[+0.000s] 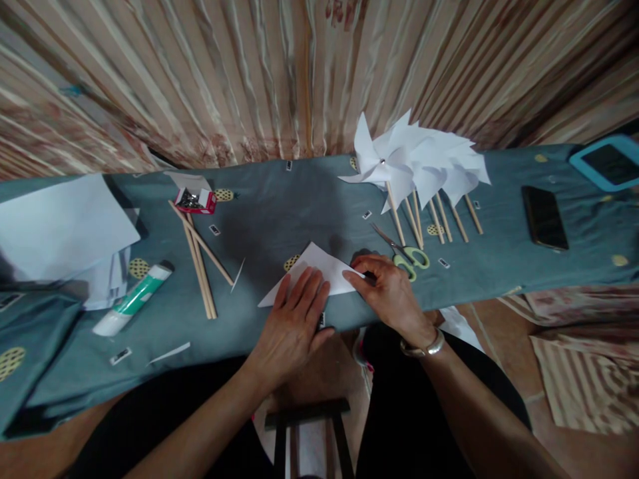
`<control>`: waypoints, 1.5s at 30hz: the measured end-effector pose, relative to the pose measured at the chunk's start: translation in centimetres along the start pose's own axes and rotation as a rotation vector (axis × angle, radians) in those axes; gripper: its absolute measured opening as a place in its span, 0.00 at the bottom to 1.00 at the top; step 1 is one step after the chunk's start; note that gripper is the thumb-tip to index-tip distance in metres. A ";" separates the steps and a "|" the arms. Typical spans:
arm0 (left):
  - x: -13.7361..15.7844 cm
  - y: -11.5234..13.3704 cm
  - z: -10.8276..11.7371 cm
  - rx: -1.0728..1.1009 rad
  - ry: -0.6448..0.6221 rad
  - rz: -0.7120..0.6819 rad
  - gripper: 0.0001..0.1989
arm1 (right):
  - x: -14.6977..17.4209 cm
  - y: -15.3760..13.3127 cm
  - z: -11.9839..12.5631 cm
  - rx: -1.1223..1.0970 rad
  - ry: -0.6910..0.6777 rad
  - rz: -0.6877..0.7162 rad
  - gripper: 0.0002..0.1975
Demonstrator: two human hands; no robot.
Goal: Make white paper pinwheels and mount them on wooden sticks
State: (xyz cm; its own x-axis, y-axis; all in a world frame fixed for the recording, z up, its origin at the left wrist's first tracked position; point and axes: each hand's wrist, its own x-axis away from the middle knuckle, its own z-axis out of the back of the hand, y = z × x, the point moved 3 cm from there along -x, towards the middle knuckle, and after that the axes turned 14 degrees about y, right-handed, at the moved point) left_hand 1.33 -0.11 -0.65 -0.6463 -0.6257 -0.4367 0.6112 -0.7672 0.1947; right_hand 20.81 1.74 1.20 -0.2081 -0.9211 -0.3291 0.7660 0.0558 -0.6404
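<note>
A white sheet of paper (319, 266), folded into a triangle, lies near the front edge of the cloth-covered table. My left hand (294, 319) rests flat on its left part, fingers stretched out. At the paper's right corner, my right hand (384, 286) pinches the edge between thumb and fingers. Green-handled scissors (399, 254) lie just beyond my right hand, blades partly apart. Several white paper pinwheels (394, 163) on wooden sticks lie overlapping at the back right.
Left of the paper lie wooden sticks (197, 266), a small red box of metal pins (196, 199), a glue tube (134, 299) and stacked white sheets (60, 219). Paper slivers (170, 352) are scattered. A phone (544, 217) and a blue-framed device (606, 163) lie at the right. A curtain (249, 80) hangs behind.
</note>
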 end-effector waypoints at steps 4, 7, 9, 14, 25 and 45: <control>0.1 -0.1 -0.1 0.012 -0.015 0.009 0.32 | 0.0 -0.1 0.0 0.008 0.004 0.013 0.08; 0.1 -0.1 -0.1 0.026 -0.015 0.010 0.33 | 0.1 -0.2 0.0 0.016 0.003 0.023 0.08; 0.1 -0.1 -0.1 0.034 -0.017 0.012 0.33 | 0.1 -0.1 0.0 0.028 0.002 0.028 0.09; 0.1 -0.1 -0.2 0.031 -0.033 0.013 0.33 | 0.3 -0.1 0.3 0.079 0.026 0.052 0.11; 0.0 0.1 -0.2 0.004 -0.034 0.004 0.33 | 2.8 -1.7 -0.9 0.203 0.039 0.133 0.29; 5.0 -2.4 2.7 -0.051 -0.021 0.041 0.34 | 3.7 2.1 0.6 0.082 0.132 0.065 0.26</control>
State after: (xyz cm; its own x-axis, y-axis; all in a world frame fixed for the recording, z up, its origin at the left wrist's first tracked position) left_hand -4.60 -1.75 -0.97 -0.6295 -0.6595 -0.4108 0.6594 -0.7331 0.1665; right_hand 22.02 -1.76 -0.93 -0.2305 -0.8574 -0.4601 0.8266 0.0770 -0.5575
